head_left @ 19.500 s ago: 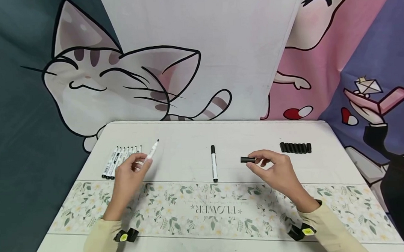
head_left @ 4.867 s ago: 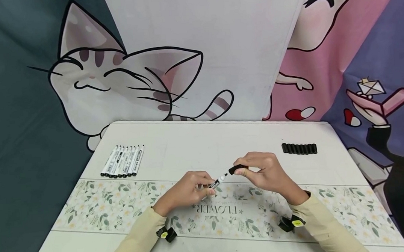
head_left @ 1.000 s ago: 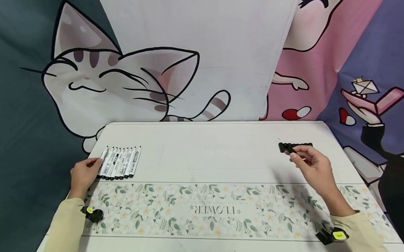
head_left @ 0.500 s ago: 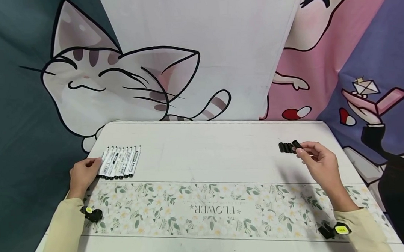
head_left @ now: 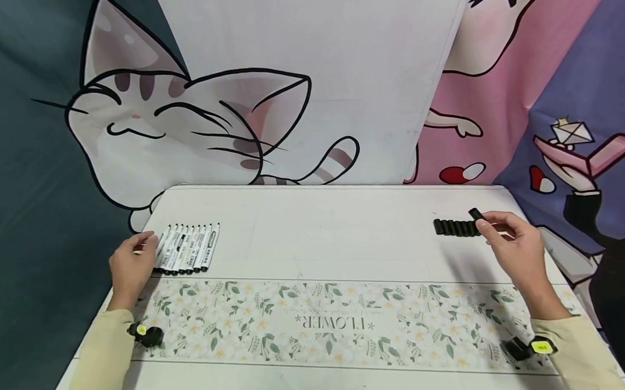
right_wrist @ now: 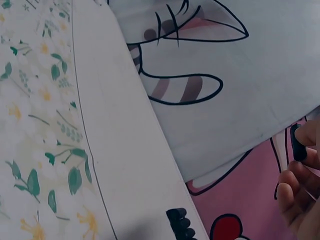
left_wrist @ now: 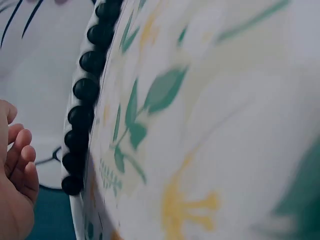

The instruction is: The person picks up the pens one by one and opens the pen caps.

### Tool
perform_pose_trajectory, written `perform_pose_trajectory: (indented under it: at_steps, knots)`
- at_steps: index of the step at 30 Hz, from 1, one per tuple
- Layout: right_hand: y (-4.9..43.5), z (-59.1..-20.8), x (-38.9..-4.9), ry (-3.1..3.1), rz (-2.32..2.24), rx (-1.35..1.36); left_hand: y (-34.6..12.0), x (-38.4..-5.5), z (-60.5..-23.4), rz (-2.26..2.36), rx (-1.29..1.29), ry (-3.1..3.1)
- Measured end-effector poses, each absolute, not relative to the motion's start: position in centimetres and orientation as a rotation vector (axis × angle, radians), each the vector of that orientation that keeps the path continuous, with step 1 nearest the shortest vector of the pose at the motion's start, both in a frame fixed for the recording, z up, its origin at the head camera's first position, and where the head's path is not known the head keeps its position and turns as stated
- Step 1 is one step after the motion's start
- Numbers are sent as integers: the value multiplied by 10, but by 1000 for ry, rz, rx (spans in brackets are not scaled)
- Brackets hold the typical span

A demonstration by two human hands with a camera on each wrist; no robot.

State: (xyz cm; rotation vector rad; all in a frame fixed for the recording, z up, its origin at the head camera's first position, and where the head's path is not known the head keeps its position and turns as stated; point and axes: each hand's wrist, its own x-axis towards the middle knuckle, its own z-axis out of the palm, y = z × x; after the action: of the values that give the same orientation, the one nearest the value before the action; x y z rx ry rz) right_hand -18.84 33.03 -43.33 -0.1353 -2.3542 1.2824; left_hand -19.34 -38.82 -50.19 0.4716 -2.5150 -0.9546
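Note:
In the head view a row of several uncapped white markers [head_left: 188,250] lies at the left of the table, black tips away from me. My left hand [head_left: 131,267] is beside the row's left end. The left wrist view shows that hand [left_wrist: 17,175] with fingers loosely bent and nothing held, next to the markers' black ends [left_wrist: 82,117]. At the right, black marker caps [head_left: 452,227] lie side by side in a row. Between thumb and fingers my right hand [head_left: 516,247] pinches a single black cap [head_left: 475,213], raised at the row's right end. The right wrist view shows this cap [right_wrist: 298,142] too.
The white tabletop [head_left: 325,235] carries a floral strip [head_left: 329,328] across its front. Behind it hangs a curtain [head_left: 365,88] printed with a cartoon cat. A black wrist device sits on each wrist.
Since 4.9 s ago, the marker and cap held at the middle were carried apart, left and right. In the last second my left hand let go of a marker; my right lifted the cap rightward.

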Motion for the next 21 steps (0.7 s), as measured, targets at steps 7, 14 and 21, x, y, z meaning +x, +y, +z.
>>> perform_pose_trajectory:
  at_steps: [7, 14, 21]
  knots:
    - [343, -442, -197, -2363, 1288, -257, -361, -187, -497, -955, 304, -2517]
    - [355, -450, -205, -2330, 1355, -402, -341, -178, -495, -982, 116, -2516]
    - [376, -463, -220, -2275, 1446, -581, -323, -170, -493, -1036, 41, -2540]
